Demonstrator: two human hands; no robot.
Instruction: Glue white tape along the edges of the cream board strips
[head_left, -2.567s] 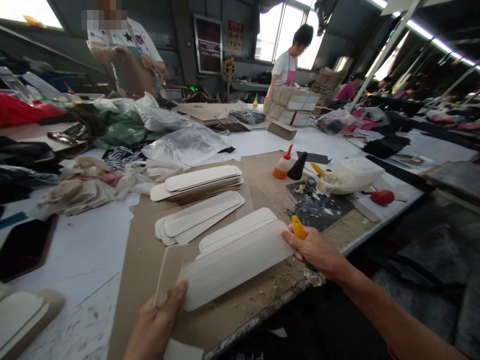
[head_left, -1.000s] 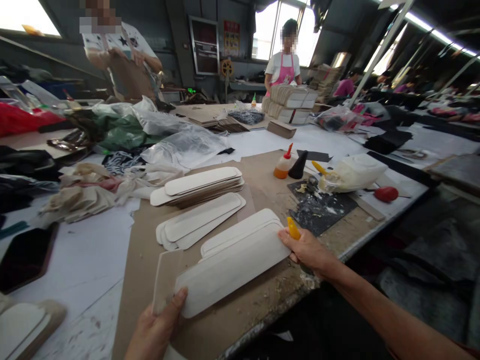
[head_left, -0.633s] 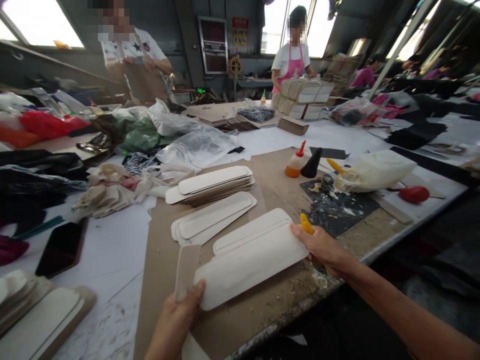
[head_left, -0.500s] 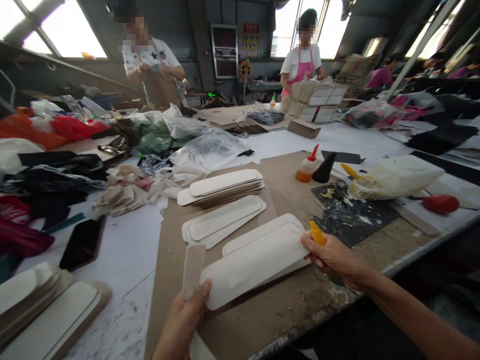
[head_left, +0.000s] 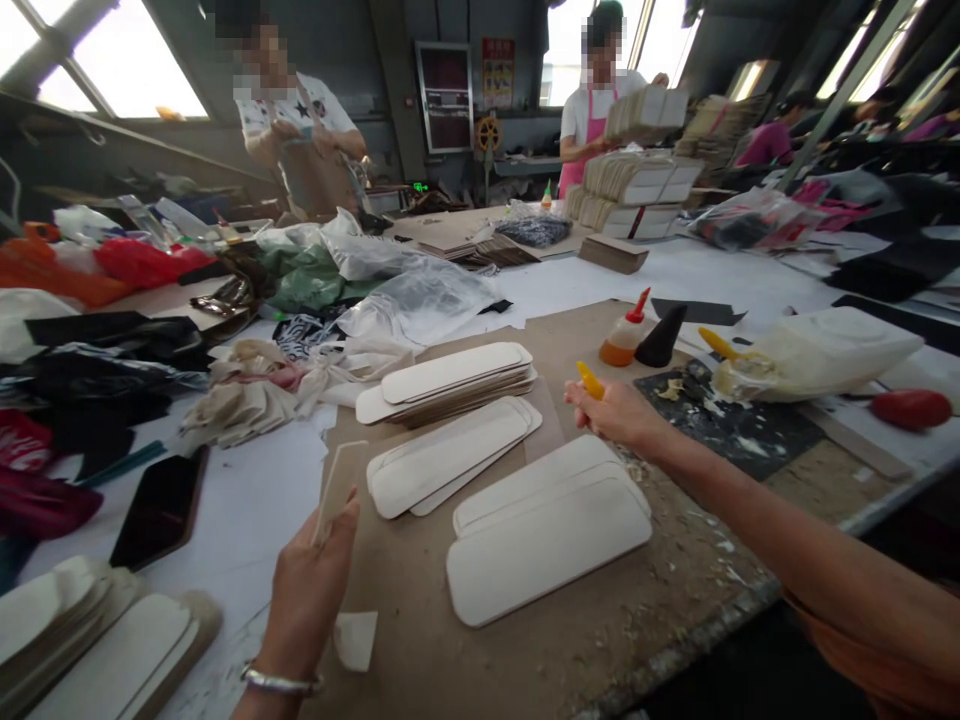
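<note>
My left hand, with a bracelet at the wrist, grips a pale flat strip standing up from the fingers. A white piece shows below that hand; whether it is the same strip I cannot tell. My right hand is closed around a yellow-handled tool, its working end hidden. Below it, a white round-cornered panel lies overlapping other panels on brown board. Farther back rest a small group of similar panels and a thicker stack.
Near my right arm are a glue bottle, a black cone, a smeared black sheet and a white jug. At left lie a phone, more panels and bags. Two people stand across the table.
Both hands have let go of the white panel, which now lies flat on the others. My left hand has moved left with the strip; my right has moved up and away.
</note>
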